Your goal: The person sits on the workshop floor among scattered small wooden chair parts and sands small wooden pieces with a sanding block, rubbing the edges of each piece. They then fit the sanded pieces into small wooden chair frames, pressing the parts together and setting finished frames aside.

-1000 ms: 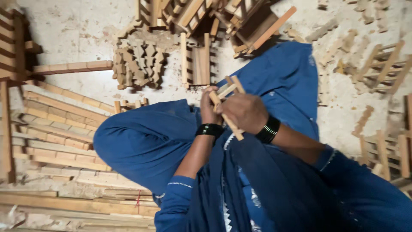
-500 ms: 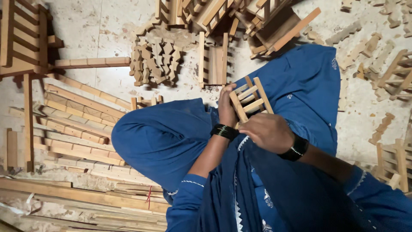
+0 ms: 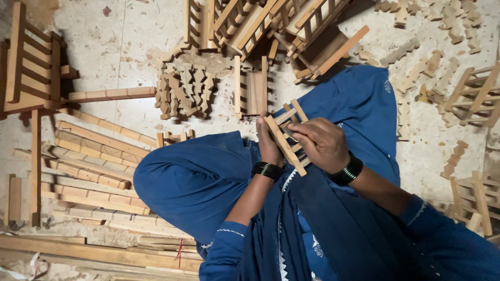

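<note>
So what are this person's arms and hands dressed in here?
Both hands are bare, without gloves. The left hand has a black band with thin green stripes at the wrist; the right hand has a matching black, green-striped band. Both sleeves are deep blue, the left sleeve edged with small white stitching at the cuff.

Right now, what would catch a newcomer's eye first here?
At the centre, the left hand and right hand grip a small wooden ladder-like frame above blue-clothed knees. Long wooden slats lie stacked at left, and finished frames pile up at the top.
</note>
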`<state>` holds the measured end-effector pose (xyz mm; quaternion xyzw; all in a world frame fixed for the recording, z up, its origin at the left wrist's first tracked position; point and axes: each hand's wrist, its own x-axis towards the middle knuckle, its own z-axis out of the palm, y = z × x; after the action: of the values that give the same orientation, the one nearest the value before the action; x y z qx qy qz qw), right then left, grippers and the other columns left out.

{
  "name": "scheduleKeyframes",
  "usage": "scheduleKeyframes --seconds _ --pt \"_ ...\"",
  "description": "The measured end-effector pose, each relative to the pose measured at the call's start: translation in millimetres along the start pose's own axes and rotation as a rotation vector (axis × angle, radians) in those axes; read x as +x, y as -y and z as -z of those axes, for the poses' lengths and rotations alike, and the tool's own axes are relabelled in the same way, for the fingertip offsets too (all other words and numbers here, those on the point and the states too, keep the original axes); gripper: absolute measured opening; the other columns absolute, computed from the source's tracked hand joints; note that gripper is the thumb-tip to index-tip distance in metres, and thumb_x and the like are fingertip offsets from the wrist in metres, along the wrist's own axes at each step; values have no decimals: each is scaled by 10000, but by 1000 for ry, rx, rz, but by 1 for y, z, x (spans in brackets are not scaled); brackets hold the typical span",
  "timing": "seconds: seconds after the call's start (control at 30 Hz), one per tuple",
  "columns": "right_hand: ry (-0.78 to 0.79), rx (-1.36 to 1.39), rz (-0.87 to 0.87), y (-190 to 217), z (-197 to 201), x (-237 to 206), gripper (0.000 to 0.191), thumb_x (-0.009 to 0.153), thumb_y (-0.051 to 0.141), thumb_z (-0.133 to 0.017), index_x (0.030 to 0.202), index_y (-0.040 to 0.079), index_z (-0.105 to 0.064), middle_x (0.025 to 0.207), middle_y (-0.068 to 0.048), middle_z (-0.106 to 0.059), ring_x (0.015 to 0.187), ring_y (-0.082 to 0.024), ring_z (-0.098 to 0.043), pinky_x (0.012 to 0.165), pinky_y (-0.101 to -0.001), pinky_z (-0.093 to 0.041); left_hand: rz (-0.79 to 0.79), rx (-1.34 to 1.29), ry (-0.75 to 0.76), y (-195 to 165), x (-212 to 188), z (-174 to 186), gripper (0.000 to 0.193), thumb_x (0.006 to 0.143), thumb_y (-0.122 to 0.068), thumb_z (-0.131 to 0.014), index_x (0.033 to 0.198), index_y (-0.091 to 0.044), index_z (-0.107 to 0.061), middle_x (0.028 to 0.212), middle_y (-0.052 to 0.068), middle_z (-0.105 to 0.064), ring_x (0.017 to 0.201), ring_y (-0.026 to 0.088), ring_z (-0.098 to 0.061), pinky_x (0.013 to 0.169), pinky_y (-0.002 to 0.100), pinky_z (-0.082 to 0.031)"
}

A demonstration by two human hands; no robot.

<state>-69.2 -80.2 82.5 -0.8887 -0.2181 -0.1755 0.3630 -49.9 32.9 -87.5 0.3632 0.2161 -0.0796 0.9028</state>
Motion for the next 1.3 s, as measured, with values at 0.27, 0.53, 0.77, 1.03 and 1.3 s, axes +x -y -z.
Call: scheduleKeyframes --seconds 0.27,0.53,0.77,1.03,1.3 --pt "-99 330 -438 -26 -11 -22 182 952 80 -708 1130 53 -731 939 -98 -740 731 -152 -694 639 -297 -547 -50 124 23 -1 -1 -1 956 923 -275 -691 1642 -83 -91 1431 135 -504 1237 214 -551 1060 321 -449" --pt "75 16 -244 -75 -13 3 145 950 105 -742 1084 72 -787 903 -114 -749 758 -234 -702 655 -343 -531 12 70 102 -11 -4 -4 987 852 -91 -693 1652 -73 -116 1449 154 -482 1188 238 -559 1001 340 -484" --pt "147 23 -191 -89 -23 20 181 937 129 -739 1104 111 -804 805 -98 -711 711 -238 -663 647 -360 -517 -6 118 91 -10 -3 -3 970 853 -109 -698 1644 -37 -143 1463 153 -484 1210 219 -574 1009 322 -496" --pt "338 143 -233 -55 33 -57 231 909 86 -704 1115 144 -789 862 -63 -737 729 -172 -698 649 -305 -546 -34 171 84 -12 -3 -5 998 836 -97 -689 1650 -62 -112 1493 125 -443 1180 203 -557 997 305 -479" --pt "202 25 -124 -28 33 -67 429 777 192 -860 1175 84 -739 954 -73 -693 810 -218 -665 689 -328 -541 -2 126 43 -10 -2 -1 1036 839 -104 -698 1651 -76 -55 1406 123 -498 1154 208 -565 1031 314 -453"
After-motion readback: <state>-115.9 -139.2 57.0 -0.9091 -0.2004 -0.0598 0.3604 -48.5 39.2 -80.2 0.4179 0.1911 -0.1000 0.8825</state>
